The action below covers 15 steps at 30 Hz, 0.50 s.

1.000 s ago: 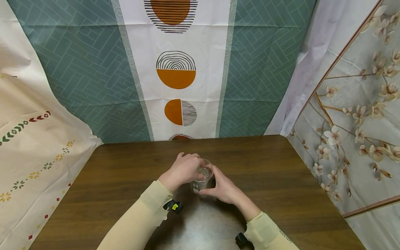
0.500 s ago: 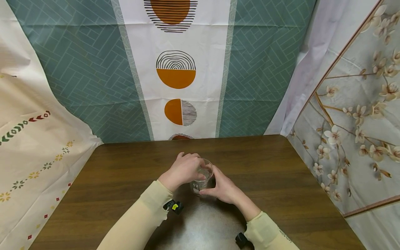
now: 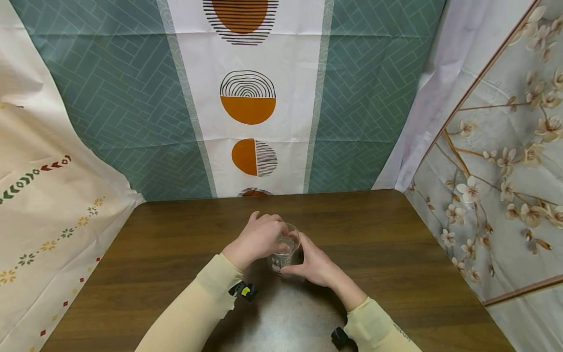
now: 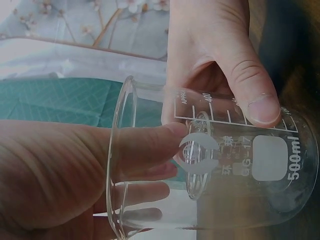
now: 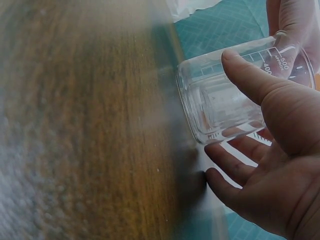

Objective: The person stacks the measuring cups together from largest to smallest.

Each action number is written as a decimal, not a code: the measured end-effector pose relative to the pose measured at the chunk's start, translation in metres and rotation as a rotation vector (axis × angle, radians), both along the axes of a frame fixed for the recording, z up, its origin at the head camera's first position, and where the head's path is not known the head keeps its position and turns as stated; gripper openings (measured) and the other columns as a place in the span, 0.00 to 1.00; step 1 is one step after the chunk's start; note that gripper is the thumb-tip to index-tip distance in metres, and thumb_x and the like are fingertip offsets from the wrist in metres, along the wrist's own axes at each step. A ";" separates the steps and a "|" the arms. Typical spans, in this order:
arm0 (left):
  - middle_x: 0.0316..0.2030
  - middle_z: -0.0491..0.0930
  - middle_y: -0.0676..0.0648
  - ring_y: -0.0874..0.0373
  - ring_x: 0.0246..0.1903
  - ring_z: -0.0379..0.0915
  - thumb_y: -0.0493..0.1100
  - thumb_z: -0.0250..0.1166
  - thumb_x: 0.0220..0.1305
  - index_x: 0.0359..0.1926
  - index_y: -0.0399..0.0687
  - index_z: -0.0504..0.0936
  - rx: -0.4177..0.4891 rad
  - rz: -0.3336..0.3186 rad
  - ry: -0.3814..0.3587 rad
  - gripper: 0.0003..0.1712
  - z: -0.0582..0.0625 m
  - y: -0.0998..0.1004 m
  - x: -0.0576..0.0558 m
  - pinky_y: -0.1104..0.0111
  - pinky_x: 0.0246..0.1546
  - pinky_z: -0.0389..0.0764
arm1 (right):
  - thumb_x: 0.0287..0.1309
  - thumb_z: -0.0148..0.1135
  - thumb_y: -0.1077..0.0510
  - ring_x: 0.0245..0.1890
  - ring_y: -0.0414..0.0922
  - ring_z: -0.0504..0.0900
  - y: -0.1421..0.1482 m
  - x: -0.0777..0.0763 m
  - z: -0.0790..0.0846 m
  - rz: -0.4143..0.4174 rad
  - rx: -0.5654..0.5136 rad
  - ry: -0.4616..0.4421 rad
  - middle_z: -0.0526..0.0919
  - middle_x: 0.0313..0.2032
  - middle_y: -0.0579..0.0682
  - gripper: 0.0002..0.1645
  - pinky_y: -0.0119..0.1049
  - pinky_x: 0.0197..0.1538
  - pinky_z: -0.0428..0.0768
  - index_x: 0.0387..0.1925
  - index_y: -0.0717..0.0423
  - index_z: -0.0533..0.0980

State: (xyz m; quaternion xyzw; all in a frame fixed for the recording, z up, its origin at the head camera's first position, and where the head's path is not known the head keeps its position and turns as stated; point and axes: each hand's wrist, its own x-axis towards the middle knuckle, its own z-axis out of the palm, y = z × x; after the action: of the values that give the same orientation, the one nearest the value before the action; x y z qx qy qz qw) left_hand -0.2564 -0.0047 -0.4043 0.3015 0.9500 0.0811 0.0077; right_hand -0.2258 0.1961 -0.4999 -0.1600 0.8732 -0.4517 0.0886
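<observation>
A clear 500 ml glass beaker (image 3: 276, 264) with white markings stands upright on the table. Inside it, near the bottom in the right wrist view, sits a smaller clear glass vessel (image 5: 214, 106). My right hand (image 3: 315, 263) grips the beaker from the side, thumb on the near wall and fingers round the far one. From above, my left hand (image 3: 258, 237) reaches through the beaker's mouth with thumb and fingers extended. In the left wrist view its fingertips end right at the inner vessel's round rim (image 4: 198, 187), nothing pinched between them.
The brown wooden table (image 3: 176, 274) spreads around both hands. A green and white patterned cloth (image 3: 290, 117) hangs behind its back edge. Patterned cloths also hang at the left (image 3: 48, 220) and right (image 3: 492, 195) sides. Dark straps with small devices sit on both wrists.
The glass inside the beaker shows less brightly near the left fingers than a second ago. One left finger has risen slightly; the right hand and beaker stay put.
</observation>
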 end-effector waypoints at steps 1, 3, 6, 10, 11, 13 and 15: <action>0.54 0.88 0.50 0.46 0.60 0.81 0.55 0.85 0.63 0.51 0.54 0.95 0.002 -0.001 0.005 0.19 0.000 0.000 0.000 0.28 0.75 0.57 | 0.61 0.83 0.37 0.72 0.55 0.73 0.000 0.000 0.000 0.001 0.001 0.000 0.67 0.79 0.48 0.53 0.64 0.68 0.76 0.79 0.40 0.64; 0.55 0.88 0.49 0.45 0.60 0.81 0.55 0.85 0.63 0.51 0.54 0.95 0.009 0.000 0.014 0.19 0.001 -0.001 0.001 0.28 0.75 0.58 | 0.61 0.84 0.38 0.70 0.54 0.74 0.000 0.000 0.000 0.002 0.001 0.001 0.67 0.78 0.49 0.52 0.64 0.67 0.76 0.78 0.40 0.64; 0.55 0.88 0.50 0.46 0.60 0.82 0.55 0.84 0.63 0.51 0.54 0.94 0.022 0.001 0.035 0.19 0.001 -0.003 0.002 0.29 0.75 0.58 | 0.61 0.84 0.38 0.70 0.54 0.74 0.000 0.000 0.000 0.001 0.000 0.004 0.67 0.78 0.49 0.52 0.64 0.68 0.76 0.78 0.39 0.64; 0.56 0.88 0.50 0.47 0.60 0.82 0.55 0.85 0.63 0.51 0.54 0.93 0.044 0.000 0.055 0.20 0.002 -0.005 0.004 0.30 0.76 0.58 | 0.61 0.84 0.38 0.70 0.53 0.74 0.000 0.000 0.000 0.002 -0.001 0.006 0.67 0.78 0.48 0.51 0.63 0.67 0.77 0.77 0.38 0.64; 0.56 0.88 0.50 0.47 0.61 0.83 0.55 0.85 0.63 0.52 0.54 0.93 0.050 -0.001 0.057 0.21 0.002 -0.006 0.005 0.30 0.76 0.58 | 0.61 0.83 0.38 0.69 0.53 0.74 0.000 0.000 0.000 0.003 -0.002 0.005 0.68 0.77 0.48 0.51 0.63 0.66 0.77 0.77 0.38 0.65; 0.56 0.88 0.50 0.47 0.61 0.82 0.54 0.85 0.63 0.52 0.53 0.92 0.069 -0.005 0.058 0.21 0.003 -0.007 0.007 0.29 0.75 0.58 | 0.61 0.83 0.38 0.66 0.52 0.75 0.000 0.000 0.000 0.001 -0.001 0.005 0.69 0.76 0.47 0.50 0.61 0.64 0.78 0.77 0.38 0.65; 0.57 0.88 0.50 0.48 0.62 0.82 0.53 0.85 0.62 0.53 0.53 0.92 0.081 -0.009 0.061 0.21 0.004 -0.008 0.008 0.29 0.75 0.58 | 0.61 0.84 0.38 0.65 0.51 0.75 0.000 0.001 0.000 0.000 0.001 0.005 0.69 0.75 0.47 0.50 0.60 0.62 0.79 0.76 0.38 0.65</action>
State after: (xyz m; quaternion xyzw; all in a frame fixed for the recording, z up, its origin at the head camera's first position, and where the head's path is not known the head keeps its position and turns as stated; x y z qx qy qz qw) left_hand -0.2481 -0.0125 -0.4005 0.3083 0.9443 0.1103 -0.0333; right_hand -0.2249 0.1958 -0.5004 -0.1613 0.8737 -0.4507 0.0866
